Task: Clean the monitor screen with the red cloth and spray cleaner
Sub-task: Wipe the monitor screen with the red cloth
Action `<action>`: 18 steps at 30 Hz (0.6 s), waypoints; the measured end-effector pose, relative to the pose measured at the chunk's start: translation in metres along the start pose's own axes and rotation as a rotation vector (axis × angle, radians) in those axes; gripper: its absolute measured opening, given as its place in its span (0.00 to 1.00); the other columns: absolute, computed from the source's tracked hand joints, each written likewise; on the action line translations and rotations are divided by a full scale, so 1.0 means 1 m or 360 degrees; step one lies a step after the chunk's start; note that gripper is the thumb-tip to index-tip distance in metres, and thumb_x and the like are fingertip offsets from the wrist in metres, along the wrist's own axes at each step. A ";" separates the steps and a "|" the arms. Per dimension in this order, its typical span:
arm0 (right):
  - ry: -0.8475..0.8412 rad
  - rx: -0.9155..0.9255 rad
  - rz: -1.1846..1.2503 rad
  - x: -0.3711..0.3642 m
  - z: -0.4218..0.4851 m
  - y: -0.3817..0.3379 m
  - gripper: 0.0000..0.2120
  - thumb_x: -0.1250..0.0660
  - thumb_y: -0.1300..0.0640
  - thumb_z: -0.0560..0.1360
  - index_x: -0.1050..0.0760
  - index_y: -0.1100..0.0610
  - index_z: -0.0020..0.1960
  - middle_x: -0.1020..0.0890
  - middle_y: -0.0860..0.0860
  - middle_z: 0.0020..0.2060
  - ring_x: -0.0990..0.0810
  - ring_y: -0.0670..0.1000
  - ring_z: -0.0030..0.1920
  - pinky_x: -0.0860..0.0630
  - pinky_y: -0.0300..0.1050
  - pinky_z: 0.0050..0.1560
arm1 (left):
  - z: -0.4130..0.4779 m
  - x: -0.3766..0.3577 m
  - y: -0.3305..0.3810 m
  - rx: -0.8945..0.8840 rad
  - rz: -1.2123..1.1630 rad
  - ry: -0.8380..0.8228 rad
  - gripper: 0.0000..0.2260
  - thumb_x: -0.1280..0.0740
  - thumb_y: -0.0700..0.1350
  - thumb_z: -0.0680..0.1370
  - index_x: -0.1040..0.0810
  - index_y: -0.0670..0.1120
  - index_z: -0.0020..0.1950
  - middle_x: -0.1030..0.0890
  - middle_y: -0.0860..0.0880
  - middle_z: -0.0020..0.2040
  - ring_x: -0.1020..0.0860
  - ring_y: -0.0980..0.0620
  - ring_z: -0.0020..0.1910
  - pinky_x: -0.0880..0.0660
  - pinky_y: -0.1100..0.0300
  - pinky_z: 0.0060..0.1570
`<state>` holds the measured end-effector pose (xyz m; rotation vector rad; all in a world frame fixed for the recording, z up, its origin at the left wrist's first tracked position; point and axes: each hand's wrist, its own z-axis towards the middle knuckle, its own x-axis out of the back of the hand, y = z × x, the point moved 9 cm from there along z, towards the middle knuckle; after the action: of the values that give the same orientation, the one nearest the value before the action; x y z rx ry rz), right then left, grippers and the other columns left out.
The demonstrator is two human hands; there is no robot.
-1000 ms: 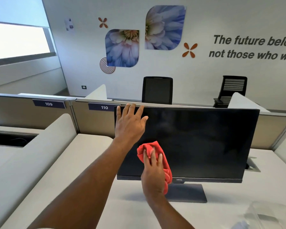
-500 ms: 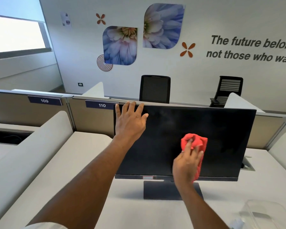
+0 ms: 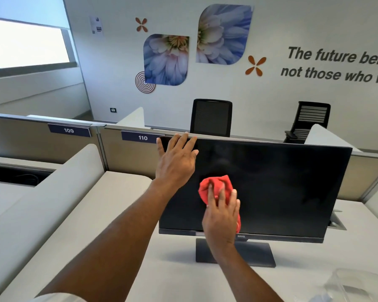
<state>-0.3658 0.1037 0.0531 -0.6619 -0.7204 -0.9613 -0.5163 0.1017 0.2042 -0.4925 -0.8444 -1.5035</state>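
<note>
- Surface: a smooth, matte off-white desk top (image 3: 122,225), flanked on the left by a rounded, pale padded divider (image 3: 52,182).
- Room: beige cubicle partitions (image 3: 20,138) with dark blue number plates reading 109 (image 3: 69,130) and 110 (image 3: 142,137); a white wall with blue flower decals (image 3: 166,59) and dark lettering; two black mesh-back office chairs (image 3: 211,118) behind the partitions; a bright window at upper left.
- Task object: a wide, flat black monitor with a glossy dark screen (image 3: 282,188) stands upright on a flat rectangular dark grey base (image 3: 255,253).
- Left hand (image 3: 176,162): spread wide, palm flat against the monitor's upper-left corner, fingers reaching the top edge.
- Right hand (image 3: 222,216): fingers extended, pressing a crumpled, soft red cloth (image 3: 214,186) against the lower-left area of the screen.
- A clear plastic container (image 3: 358,284), partly cut off, sits at the lower right.
</note>
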 end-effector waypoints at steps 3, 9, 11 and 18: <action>-0.0008 -0.0004 -0.0040 0.000 0.002 0.016 0.35 0.32 0.59 0.75 0.43 0.55 0.78 0.34 0.61 0.74 0.36 0.71 0.72 0.36 0.67 0.69 | -0.018 0.005 -0.027 0.0164 -0.0143 0.0152 0.23 0.44 0.51 0.82 0.40 0.48 0.77 0.39 0.44 0.78 0.44 0.44 0.77 0.52 0.43 0.74; -0.0031 0.0318 -0.0071 -0.006 -0.003 -0.023 0.37 0.31 0.61 0.73 0.43 0.54 0.78 0.36 0.59 0.76 0.39 0.71 0.73 0.41 0.66 0.72 | -0.068 -0.030 -0.071 0.0641 -0.0851 -0.0018 0.28 0.45 0.54 0.83 0.50 0.46 0.80 0.43 0.43 0.79 0.43 0.46 0.77 0.41 0.54 0.71; -0.0080 0.0458 -0.0026 -0.011 -0.008 -0.043 0.39 0.32 0.60 0.75 0.48 0.53 0.79 0.40 0.57 0.77 0.41 0.69 0.75 0.42 0.66 0.73 | -0.078 -0.043 -0.073 0.0691 -0.1001 -0.0122 0.28 0.47 0.56 0.83 0.50 0.47 0.80 0.41 0.45 0.79 0.41 0.48 0.76 0.41 0.58 0.70; -0.0283 0.1032 -0.0124 -0.033 -0.040 -0.100 0.38 0.30 0.52 0.76 0.47 0.52 0.79 0.40 0.54 0.78 0.46 0.63 0.77 0.48 0.62 0.73 | -0.091 -0.054 -0.083 0.0828 -0.1340 -0.0242 0.24 0.51 0.61 0.82 0.44 0.57 0.78 0.35 0.61 0.71 0.36 0.59 0.69 0.36 0.61 0.63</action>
<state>-0.4577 0.0474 0.0215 -0.1474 -1.1537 -0.6823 -0.5742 0.0649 0.0884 0.1800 -1.6331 -1.8992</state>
